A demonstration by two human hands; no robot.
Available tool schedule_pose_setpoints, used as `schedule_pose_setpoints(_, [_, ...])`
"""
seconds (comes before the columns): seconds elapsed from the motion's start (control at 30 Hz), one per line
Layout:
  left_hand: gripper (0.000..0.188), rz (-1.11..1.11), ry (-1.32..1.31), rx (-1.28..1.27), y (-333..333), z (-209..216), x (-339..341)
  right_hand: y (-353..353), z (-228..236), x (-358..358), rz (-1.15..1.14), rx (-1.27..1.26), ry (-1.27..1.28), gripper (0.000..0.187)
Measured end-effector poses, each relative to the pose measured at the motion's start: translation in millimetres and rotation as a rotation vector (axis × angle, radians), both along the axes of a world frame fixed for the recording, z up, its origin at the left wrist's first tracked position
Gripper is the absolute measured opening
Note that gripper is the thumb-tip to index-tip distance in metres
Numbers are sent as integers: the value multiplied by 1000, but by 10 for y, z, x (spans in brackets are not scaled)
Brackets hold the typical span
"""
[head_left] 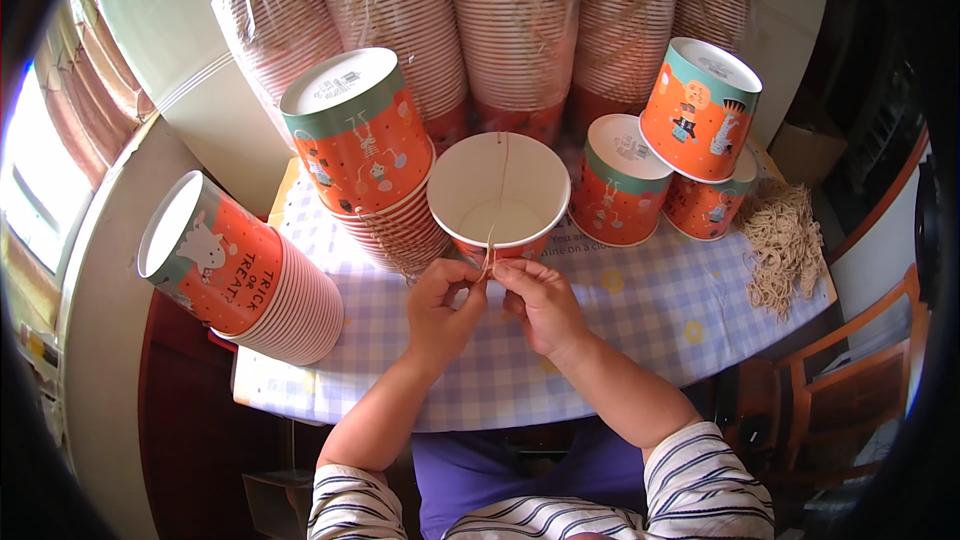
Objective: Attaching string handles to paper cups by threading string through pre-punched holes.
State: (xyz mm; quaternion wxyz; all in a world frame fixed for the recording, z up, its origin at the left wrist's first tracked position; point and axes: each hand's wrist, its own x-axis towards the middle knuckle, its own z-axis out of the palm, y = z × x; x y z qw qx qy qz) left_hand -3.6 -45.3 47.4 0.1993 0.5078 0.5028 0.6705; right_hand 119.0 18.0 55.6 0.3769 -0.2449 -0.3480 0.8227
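An orange paper bucket (460,185) stands mouth up on the table in front of me, its white inside showing. A thin beige cord (503,175) runs from a hole near its far rim across the mouth to the near rim. At that near rim my left hand (447,308) pinches the cord between thumb and fingers. My right hand (545,305) pinches it too, right beside the left, so the fingertips nearly meet. The bucket's near outer side is partly hidden behind my hands, and the exact shape of the cord between the fingertips is too small to make out.
Stacks of upside-down buckets stand at the left (290,315) and left of centre (370,155). Several more (620,190) sit on the right, one resting on others. Tall plastic-wrapped stacks (510,30) line the back. A cord bundle (785,245) hangs near the right edge of the checked tablecloth (640,340).
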Motion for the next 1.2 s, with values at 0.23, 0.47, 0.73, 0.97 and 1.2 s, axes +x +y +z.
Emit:
schedule_pose_setpoints(0.23, [17, 30, 174, 52, 24, -31, -15, 3, 11, 20, -36, 125, -89, 15])
schedule_pose_setpoints(0.47, [19, 117, 304, 64, 25, -29, -21, -12, 31, 13, -55, 213, -115, 17])
schedule_pose_setpoints(0.73, [17, 244, 457, 151, 26, 118, 45, -8, 6, 14, -71, 300, -119, 14])
schedule_pose_setpoints(0.97, [18, 259, 503, 164, 34, 137, 36, 26, -71, 8, -61, 310, -153, 12])
schedule_pose_setpoints(1.2, [14, 100, 402, 76, 31, 54, -28, 31, 88, 42, -60, 181, -132, 20])
